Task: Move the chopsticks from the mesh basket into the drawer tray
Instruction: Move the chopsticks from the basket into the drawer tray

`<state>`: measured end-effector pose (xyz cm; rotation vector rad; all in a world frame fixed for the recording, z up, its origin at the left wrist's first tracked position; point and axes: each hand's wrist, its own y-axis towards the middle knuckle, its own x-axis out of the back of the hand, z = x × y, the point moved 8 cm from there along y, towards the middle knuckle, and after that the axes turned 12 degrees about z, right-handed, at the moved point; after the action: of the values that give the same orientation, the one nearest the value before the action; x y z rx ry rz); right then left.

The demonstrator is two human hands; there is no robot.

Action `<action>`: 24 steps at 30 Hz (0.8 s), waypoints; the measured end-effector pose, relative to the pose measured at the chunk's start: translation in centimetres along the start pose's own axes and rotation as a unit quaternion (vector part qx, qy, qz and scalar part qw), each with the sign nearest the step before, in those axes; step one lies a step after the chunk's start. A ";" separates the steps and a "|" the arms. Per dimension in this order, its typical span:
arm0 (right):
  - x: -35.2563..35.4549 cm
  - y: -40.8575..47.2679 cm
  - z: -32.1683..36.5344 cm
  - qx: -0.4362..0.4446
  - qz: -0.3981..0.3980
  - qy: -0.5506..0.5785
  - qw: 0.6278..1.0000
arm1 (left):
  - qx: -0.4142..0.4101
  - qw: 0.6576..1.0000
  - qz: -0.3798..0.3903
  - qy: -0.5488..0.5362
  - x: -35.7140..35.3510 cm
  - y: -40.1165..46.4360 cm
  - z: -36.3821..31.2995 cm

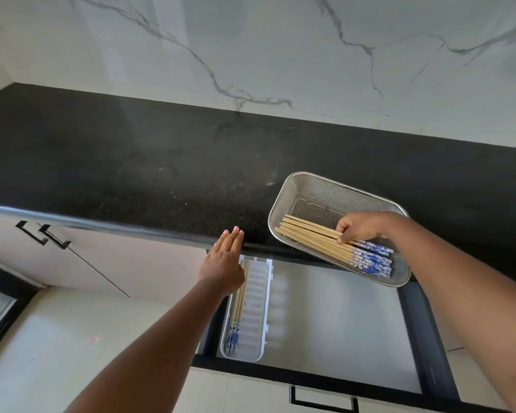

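A metal mesh basket (316, 189) sits on the black counter at the right, overhanging its front edge. Several bamboo chopsticks (307, 234) with blue-and-white ends lie in it. My right hand (361, 228) reaches into the basket with fingers curled over the middle of the bundle. Below, an open drawer holds a white ribbed tray (258, 296) at its left side, with a few chopsticks (236, 311) lying along the tray's left edge. My left hand (224, 263) is flat, fingers together, over the tray's far end and against the counter edge, holding nothing.
The black counter (131, 162) stretches left of the basket under a marbled white wall (251, 40). The drawer's grey floor (340, 323) lies right of the tray. Cabinet doors with black handles (42, 234) are at the left.
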<state>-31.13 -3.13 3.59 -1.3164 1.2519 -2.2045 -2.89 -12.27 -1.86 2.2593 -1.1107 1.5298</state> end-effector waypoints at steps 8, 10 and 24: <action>1.3 -0.2 -0.5 0.026 -0.039 0.058 0.997 | 0.000 1.000 0.006 0.003 -0.1 0.1 0.0; 1.6 -0.4 -0.7 0.031 -0.047 0.080 0.995 | -0.002 1.000 0.008 0.007 -0.1 0.1 0.0; -4.6 -12.3 7.4 0.166 0.076 0.220 0.958 | -0.034 0.998 0.003 0.051 -0.2 0.3 0.7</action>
<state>-20.36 2.98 12.24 -0.6010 1.0051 -2.5334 -2.65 -12.79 -2.47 2.1108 -1.1253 1.5663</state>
